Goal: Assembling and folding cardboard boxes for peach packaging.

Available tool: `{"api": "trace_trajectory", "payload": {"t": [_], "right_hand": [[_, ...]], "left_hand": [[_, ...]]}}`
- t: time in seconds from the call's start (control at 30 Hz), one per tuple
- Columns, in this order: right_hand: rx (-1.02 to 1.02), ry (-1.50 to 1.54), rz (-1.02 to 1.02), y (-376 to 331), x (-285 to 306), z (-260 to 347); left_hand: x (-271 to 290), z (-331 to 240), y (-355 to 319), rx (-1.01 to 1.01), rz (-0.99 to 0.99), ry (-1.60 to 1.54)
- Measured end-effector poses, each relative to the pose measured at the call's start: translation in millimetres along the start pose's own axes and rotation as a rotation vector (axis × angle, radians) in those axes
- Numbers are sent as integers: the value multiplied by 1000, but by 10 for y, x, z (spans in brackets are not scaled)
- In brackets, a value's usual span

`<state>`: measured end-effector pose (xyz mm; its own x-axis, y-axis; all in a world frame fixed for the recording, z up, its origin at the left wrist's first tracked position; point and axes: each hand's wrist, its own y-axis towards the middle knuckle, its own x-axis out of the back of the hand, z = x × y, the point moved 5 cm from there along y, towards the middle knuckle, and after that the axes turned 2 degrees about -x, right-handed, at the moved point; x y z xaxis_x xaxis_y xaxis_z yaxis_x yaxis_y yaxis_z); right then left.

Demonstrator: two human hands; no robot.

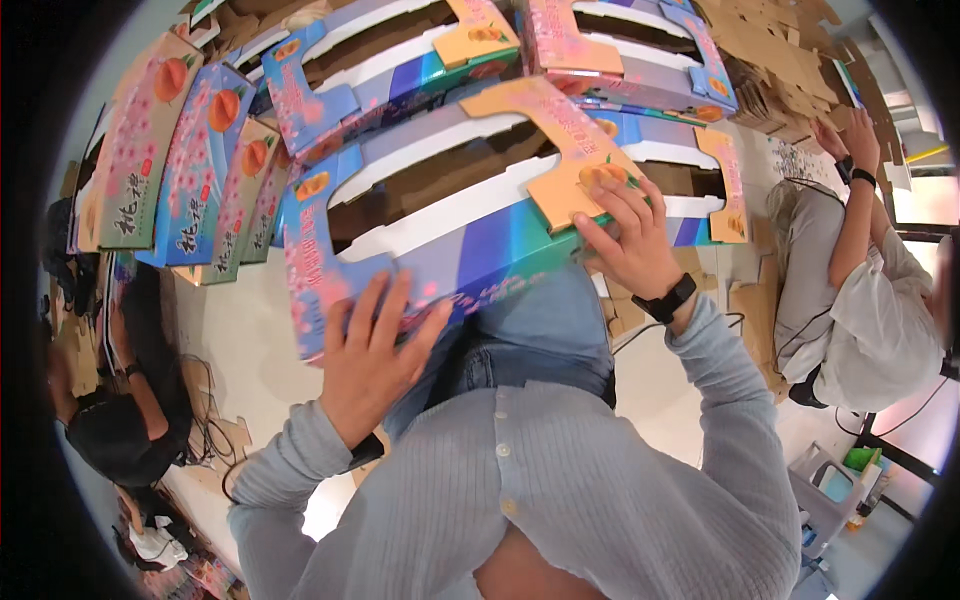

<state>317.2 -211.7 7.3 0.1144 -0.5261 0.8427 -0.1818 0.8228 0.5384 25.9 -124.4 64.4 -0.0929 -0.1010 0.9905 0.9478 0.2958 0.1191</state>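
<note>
One carton (pixel 470 245): touched at both ends.
Left hand (pixel 372 370): fingers spread wide against it.
Right hand (pixel 637 238): on orange panel (pixel 553 205); whether clasping, cannot tell.

And it's the left hand (pixel 372 358) low, back up, fingers fanned forward, thumb swung out right! The right hand (pixel 635 238) reaches farther ahead, fingers lightly bent, thumb well clear of them. Wrists (pixel 345 420) wide apart, elbows (pixel 752 440) flared, both forearms (pixel 715 365) angling inward!
</note>
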Motion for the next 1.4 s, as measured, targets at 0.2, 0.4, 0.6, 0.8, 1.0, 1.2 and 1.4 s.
{"api": "trace_trajectory", "payload": {"t": [0.2,0.4,0.6,0.8,1.0,1.2,1.4], "right_hand": [[-207,88,295,-286,-114,155],[-671,224,-45,-426,27,329],[-1475,1248,30,-805,-330,490],[-1515,1959,-153,-689,-729,615],[-1516,1860,-117,-709,-857,617],[-1477,1831,-118,-697,-885,621],[-1443,1895,-142,-694,-848,626]], "left_hand": [[36,-49,273,-86,252,-351],[-181,30,1070,-120,-22,-480],[-845,43,1747,44,246,-735],[-1220,165,2038,96,570,-1094],[-1524,157,2131,4,751,-1352],[-1602,115,2085,111,977,-1438],[-1646,46,2067,59,1014,-1460]]}}
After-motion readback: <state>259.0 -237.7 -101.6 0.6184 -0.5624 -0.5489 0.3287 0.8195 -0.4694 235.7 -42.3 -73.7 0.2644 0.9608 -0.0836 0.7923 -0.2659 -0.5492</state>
